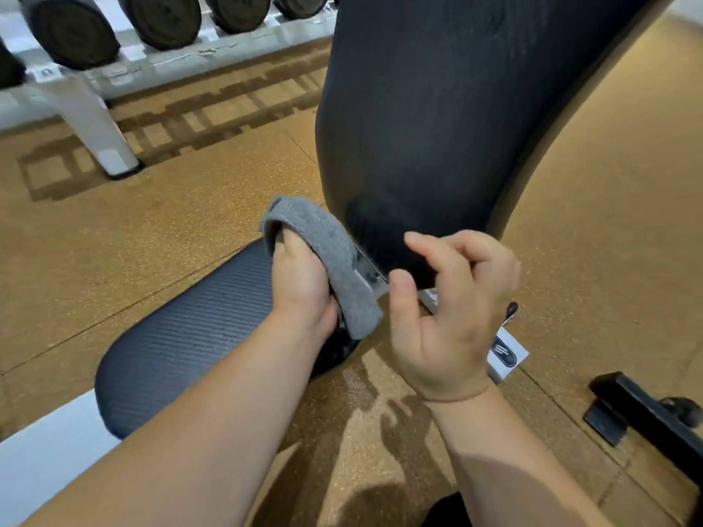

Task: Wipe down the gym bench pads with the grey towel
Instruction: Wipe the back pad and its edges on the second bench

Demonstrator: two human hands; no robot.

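The grey towel (327, 256) is folded over my left hand (300, 283), which grips it at the lower left edge of the raised black back pad (437, 119). The ribbed black seat pad (190, 332) lies below and left, partly under my left forearm. My right hand (445, 317) hovers at the bottom end of the back pad with its fingers loosely curled, holding nothing. The metal hinge between the two pads is mostly hidden by both hands and the towel.
A white dumbbell rack (95, 119) with several black dumbbells (72, 32) stands at the back left. A black frame foot (643, 408) lies at the lower right, a white bench frame part (42, 477) at the lower left. Tan speckled floor (608, 222) surrounds the bench.
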